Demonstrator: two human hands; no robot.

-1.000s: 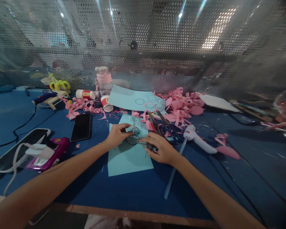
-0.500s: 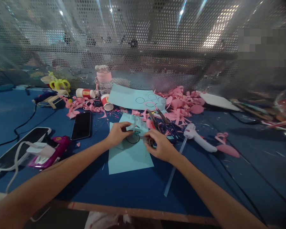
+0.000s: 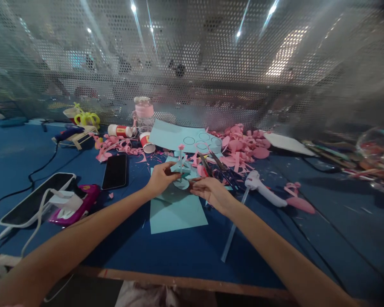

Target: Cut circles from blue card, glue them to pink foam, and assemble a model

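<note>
Up comes the paper flower [image 3: 181, 166]: half a second ago it sat low by the drawn ring on the sheet, and now our left hand [image 3: 161, 178] has lifted it clear, with a round cut disc at its foot. We pinch it at the blue leaves, thumb and fingers pressed together on the piece. Our right hand [image 3: 208, 190] has slid in from the side too, fingertips closed lightly at the disc's right edge; whether they grip it or only steady it, we cannot tell.

Where is it? Just above the near blue sheet [image 3: 177, 211], between both hands, scissors [image 3: 216, 168] lying close behind on the desk [image 3: 185, 251].

For doing this well, we judge a gentle pinch is the thing: thin paper, so hold low at the leaves rather than on the stem, and let the right hand carry the base so nothing bends. Keep both hands moving together.

Orientation now: the flower stands near upright, long axis running along the stem, pink head pointing up and a shade away from us, the disc at the bottom lying roughly flat. Pink scraps [image 3: 243, 143] sit well behind.
</note>
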